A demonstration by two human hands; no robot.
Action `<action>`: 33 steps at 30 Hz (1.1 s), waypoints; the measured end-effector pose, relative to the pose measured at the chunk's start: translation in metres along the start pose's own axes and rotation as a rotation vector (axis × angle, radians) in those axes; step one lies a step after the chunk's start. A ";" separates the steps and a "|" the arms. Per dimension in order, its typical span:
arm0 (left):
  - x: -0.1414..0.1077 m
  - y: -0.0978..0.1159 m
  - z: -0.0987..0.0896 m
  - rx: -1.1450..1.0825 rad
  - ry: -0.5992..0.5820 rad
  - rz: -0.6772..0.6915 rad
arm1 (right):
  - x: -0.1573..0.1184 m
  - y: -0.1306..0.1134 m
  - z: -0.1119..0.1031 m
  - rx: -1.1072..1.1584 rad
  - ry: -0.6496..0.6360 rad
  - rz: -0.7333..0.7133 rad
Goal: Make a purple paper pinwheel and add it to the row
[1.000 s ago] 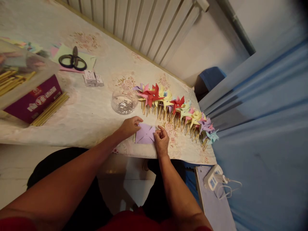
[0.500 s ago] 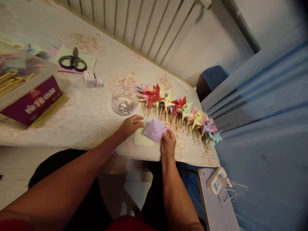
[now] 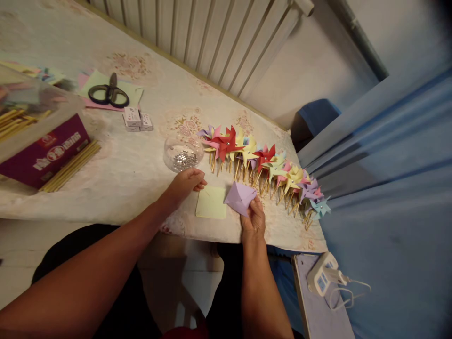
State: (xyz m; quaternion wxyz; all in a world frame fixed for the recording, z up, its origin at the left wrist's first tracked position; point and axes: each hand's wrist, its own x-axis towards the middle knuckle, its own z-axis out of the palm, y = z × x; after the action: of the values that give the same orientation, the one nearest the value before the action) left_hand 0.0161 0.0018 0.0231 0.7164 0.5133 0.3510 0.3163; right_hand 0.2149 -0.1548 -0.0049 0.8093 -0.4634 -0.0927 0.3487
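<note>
Flowered cloth point(image 3: 120, 181) covers a table below a ribbed radiator point(image 3: 201, 42), with a plastic box point(image 3: 68, 100) of yellow sticks at far left and a stick bundle point(image 3: 72, 167) lying against its labelled side. Dark scissors point(image 3: 113, 89) rest on coloured sheets point(image 3: 137, 89) behind small boxes point(image 3: 132, 118). Beside a clear dish point(image 3: 168, 157) of silvery fasteners point(image 3: 182, 161), the left hand point(image 3: 186, 183) hangs loosely curled, fingers slightly apart, with nothing visible in its grasp. Next comes a pale green sheet point(image 3: 212, 205), flat near the table's front edge. To its right, the right hand point(image 3: 256, 219) pinches a creased purple paper point(image 3: 239, 197) at its near right edge. The piece looks feather-light, crisp enough to hold its shape but easily bent or torn; a light pinch at a rim or outer corner should suit it better than pressure at the centre. Room to move it looks greater toward the green sheet and body than toward the row of pinwheels point(image 3: 228, 143) just behind. A blue curtain point(image 3: 388, 226) hangs at far right.
</note>
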 end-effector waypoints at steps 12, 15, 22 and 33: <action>0.000 -0.009 0.015 -0.306 -0.436 -0.054 | 0.009 -0.001 0.062 -0.135 -0.147 0.215; 0.003 -0.012 0.016 -0.339 -0.444 -0.077 | 0.017 0.007 0.073 -0.178 -0.121 0.204; 0.008 -0.016 0.025 -0.406 -0.260 -0.137 | 0.023 0.018 0.084 -0.273 -0.110 0.064; 0.007 -0.014 0.031 -0.512 -0.168 -0.129 | -0.004 0.008 0.073 -0.896 0.069 -0.698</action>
State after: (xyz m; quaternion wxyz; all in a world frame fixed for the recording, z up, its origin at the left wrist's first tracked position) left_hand 0.0468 -0.0125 0.0160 0.8682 0.3164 0.2308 0.3047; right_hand 0.1737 -0.1046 0.0302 0.6037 -0.7145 -0.3526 -0.0281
